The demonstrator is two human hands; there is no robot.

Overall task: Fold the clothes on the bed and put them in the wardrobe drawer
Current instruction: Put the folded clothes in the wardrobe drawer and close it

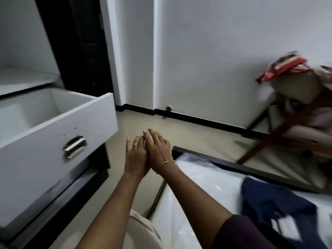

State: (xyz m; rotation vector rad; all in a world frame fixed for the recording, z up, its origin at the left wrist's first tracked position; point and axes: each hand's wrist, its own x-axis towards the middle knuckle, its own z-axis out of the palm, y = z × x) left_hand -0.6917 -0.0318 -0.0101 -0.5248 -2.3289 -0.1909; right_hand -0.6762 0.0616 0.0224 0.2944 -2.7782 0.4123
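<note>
Both arms reach forward over the floor, between wardrobe and bed; the left hand (136, 155) and the right hand (158, 148) are pressed side against side, fingers straight, holding nothing; a ring shows on the left, a bracelet on the right wrist. The white wardrobe drawer (53, 130) stands pulled out at the left, its metal handle (75, 147) facing the camera. Dark blue clothes (280, 203) lie crumpled on the plastic-covered bed (203, 186) at lower right; blurred, possibly more than one garment. A wooden chair (294, 119) draped with cloths stands by the wall.
</note>
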